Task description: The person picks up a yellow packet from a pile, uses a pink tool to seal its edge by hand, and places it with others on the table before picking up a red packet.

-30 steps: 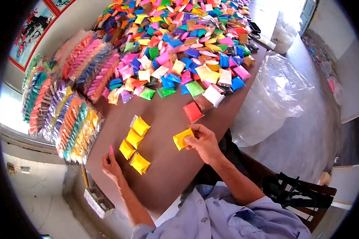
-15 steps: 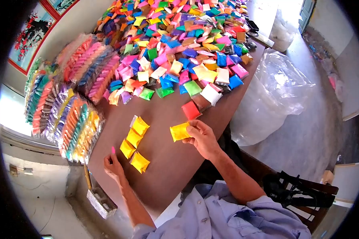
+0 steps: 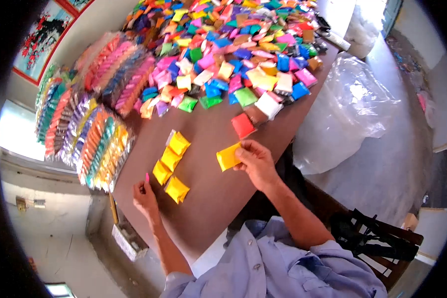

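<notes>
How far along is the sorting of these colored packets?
Apparently done: bagged rows of packets at the left, and four yellow packets grouped on the table. In hand: another yellow packet in the right hand; a small pink item in the left hand. Left, it seems: most of the large loose pile.
</notes>
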The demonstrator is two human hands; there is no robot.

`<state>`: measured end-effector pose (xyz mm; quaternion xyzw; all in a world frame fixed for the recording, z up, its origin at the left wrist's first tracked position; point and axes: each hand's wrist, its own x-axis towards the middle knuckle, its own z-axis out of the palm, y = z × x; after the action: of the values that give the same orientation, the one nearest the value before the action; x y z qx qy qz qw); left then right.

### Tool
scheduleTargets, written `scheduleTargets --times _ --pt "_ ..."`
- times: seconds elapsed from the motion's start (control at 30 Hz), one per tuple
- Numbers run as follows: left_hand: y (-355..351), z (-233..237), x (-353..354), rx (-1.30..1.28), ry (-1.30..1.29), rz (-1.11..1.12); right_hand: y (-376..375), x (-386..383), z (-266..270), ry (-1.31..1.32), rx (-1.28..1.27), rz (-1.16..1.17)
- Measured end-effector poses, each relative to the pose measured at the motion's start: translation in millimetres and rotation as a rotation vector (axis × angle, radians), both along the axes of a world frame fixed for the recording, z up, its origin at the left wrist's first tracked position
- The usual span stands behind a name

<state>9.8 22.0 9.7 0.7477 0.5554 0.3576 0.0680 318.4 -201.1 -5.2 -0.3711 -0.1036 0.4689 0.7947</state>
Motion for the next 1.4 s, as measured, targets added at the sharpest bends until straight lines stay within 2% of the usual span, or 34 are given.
scheduleTargets --times 0.07,0.17,0.23,0.27,0.33,0.4,0.47,0.57,0.67,0.73,0.77,0.9,0.97,1.07,1.1,1.17,1.27,1.33,1.4 --pt "-1 -6 -10 -0.036 0.074 0.036 1 -3 4 -0.043 -0.025 -0.037" --pt "-20 7 -11 0.088 0.205 0.028 1 -4 6 -0.131 -0.019 -0.035" --pt "-35 17 -8 0.362 0.283 -0.039 2 -4 6 -0.170 -0.010 -0.012" --pt "-46 22 -1 0.358 0.292 -0.031 2 -4 6 -0.222 -0.004 -0.008" --pt "-79 35 26 -0.034 -0.100 -0.072 4 -3 8 -0.233 -0.032 0.026" --pt "-112 44 65 -0.284 -0.265 -0.192 5 -3 11 -0.271 -0.039 0.060" --pt "-132 49 101 -0.395 -0.365 -0.410 4 -5 16 -0.314 -0.060 0.084" --pt "-142 46 140 -0.503 -0.444 -0.478 -2 -8 13 -0.557 -0.155 0.118" --pt "-143 47 156 -0.475 -0.327 -0.529 -2 -12 14 -0.668 -0.180 0.066" --pt "-139 45 155 -0.303 -0.173 -0.635 1 -14 12 -0.647 -0.162 0.051" --pt "-137 42 153 -0.293 -0.194 -0.648 0 -14 15 -0.682 -0.203 0.051" --pt "-128 26 132 -0.139 -0.121 -0.652 2 -16 16 -0.714 -0.203 0.041" --pt "-129 22 122 0.057 -0.044 -0.679 2 -17 15 -0.706 -0.184 0.030" --pt "-133 22 106 0.128 0.031 -0.645 1 -17 18 -0.747 -0.214 0.057" --pt "-131 25 100 0.125 0.029 -0.643 1 -18 18 -0.749 -0.217 0.060" --pt "-123 37 88 0.127 0.186 -0.534 1 -19 16 -0.740 -0.221 0.049" --pt "-111 50 78 0.027 0.201 -0.433 1 -19 15 -0.786 -0.196 0.027" --pt "-106 53 78 0.018 0.249 -0.457 1 -19 16 -0.777 -0.194 0.026" --pt "-105 57 83 -0.118 0.330 -0.510 -1 -19 15 -0.769 -0.198 0.020"
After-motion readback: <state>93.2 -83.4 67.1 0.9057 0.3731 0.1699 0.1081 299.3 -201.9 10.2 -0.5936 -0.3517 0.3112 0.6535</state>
